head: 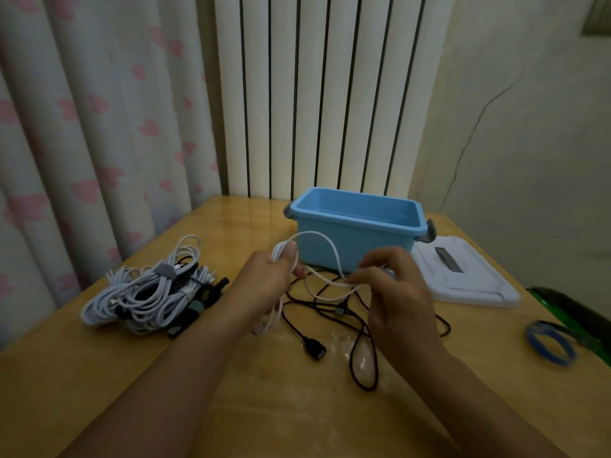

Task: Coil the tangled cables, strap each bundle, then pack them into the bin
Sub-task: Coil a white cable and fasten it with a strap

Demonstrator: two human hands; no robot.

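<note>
Both hands work a white cable: left hand grips its gathered loops, right hand pinches the free strand. Just beyond them stands the blue bin, nothing visible inside; strapped bundles lie left of the left hand.

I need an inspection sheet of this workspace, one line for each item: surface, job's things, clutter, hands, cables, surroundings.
Surface: wooden table, glossy.
Job's things: blue bin, open, no cables seen inside; white lid flat on the table to its right.
Clutter: blue wristband near the table's right edge.
Hands: left hand grips loops of the white cable; right hand pinches the same cable.
Cables: strapped bundles piled on the left; black cable loose under the hands.
Surroundings: curtain, white radiator, cracked wall.
</note>
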